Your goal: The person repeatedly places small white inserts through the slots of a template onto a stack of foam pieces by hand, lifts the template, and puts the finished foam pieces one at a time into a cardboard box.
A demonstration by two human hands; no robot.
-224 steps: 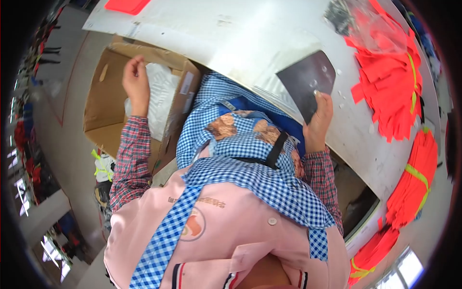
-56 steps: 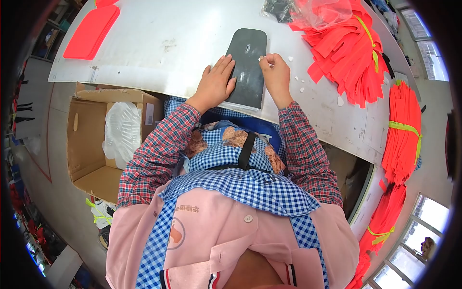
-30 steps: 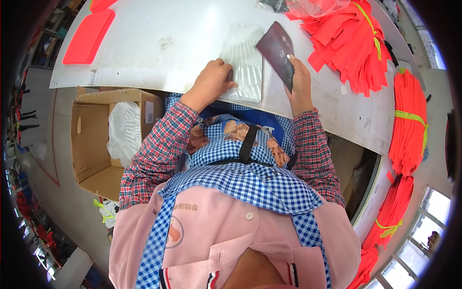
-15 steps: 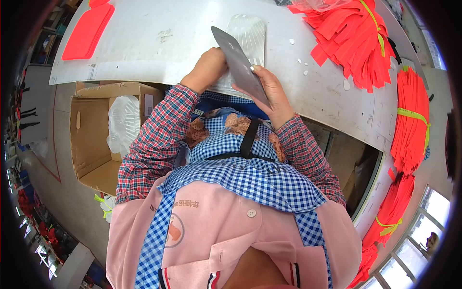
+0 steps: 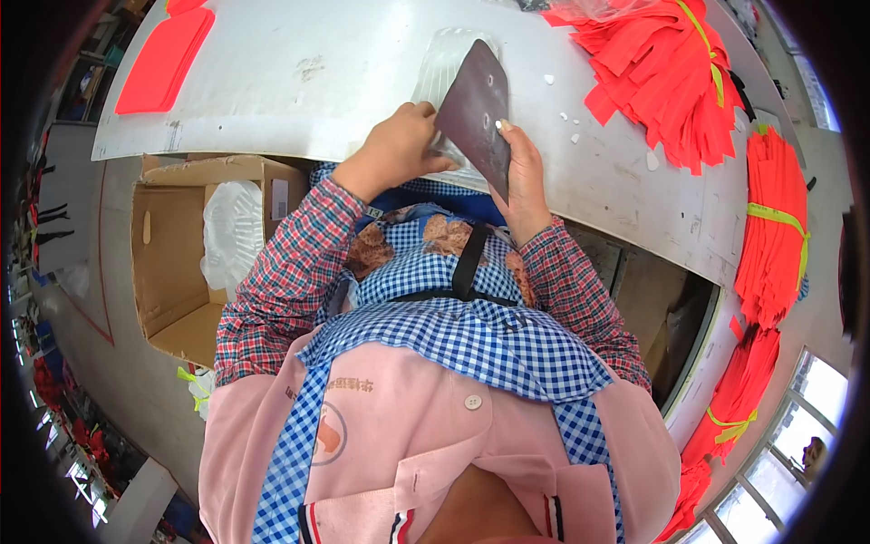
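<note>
My right hand (image 5: pixel 524 181) grips a dark flat plate (image 5: pixel 478 113) by its lower right edge, with the thumb over its face. The plate is raised and tilted, and two small holes show in it. Beneath and behind it lies a clear ribbed plastic piece (image 5: pixel 446 65) on the white table (image 5: pixel 362 54). My left hand (image 5: pixel 396 150) is at the left side of that clear piece, close to the plate, its fingers pinched together. What the left fingers hold is partly hidden and too small to name.
A cardboard box (image 5: pixel 172 263) with clear ribbed pieces (image 5: pixel 232 231) inside stands left, below the table edge. Red flat pieces (image 5: pixel 163 63) lie at the far left of the table. Bundled red strips (image 5: pixel 666 82) lie at the right, more (image 5: pixel 772 227) hang beyond the edge.
Since half a second ago the dark plate has turned more upright and shifted right, and my left hand has drawn slightly down. Earlier, the plate lay flat on the table under both hands.
</note>
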